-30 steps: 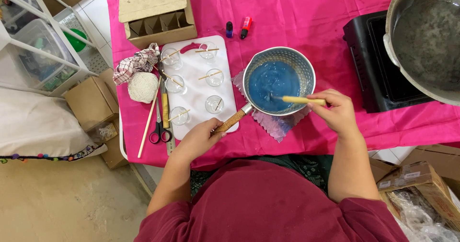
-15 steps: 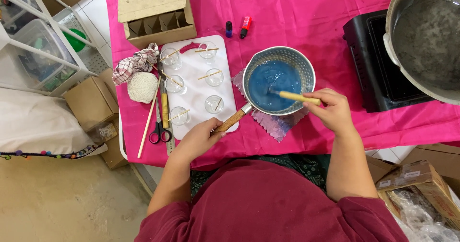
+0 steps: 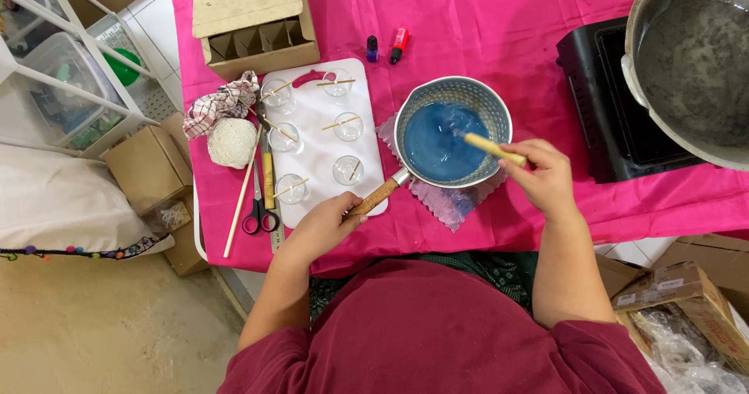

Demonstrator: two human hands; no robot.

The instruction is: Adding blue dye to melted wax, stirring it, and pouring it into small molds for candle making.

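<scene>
**Saucepan of blue liquid, held and stirred at a pink table**

Right hand [image 3: 546,177]: fingers closed around a pale wooden stick [image 3: 493,148], whose far end dips into the blue liquid [image 3: 441,140].
Left hand [image 3: 328,224]: fingers wrapped over the end of the wooden handle [image 3: 378,196] of the saucepan [image 3: 452,131], steadying it.
Saucepan: small, metal, dimpled wall, standing on a clear, wavy-edged mat [image 3: 449,203] near the table's front edge, between the white board and the black stove.
White board [image 3: 312,140]: just left of the pan, bearing six small clear glasses [image 3: 349,126], each with a thin stick laid across its rim.
Left of the board: scissors [image 3: 259,203], a long wooden rod [image 3: 242,193], a ball of white twine [image 3: 232,142], a checked cloth [image 3: 222,105].
Behind the board: an open cardboard box [image 3: 253,23] with dividers; two small dye bottles [image 3: 386,47], one dark, one red.
Right: black stove [image 3: 601,105] carrying a large grey pot [image 3: 690,58].
Surface: pink tablecloth [image 3: 484,27].
</scene>
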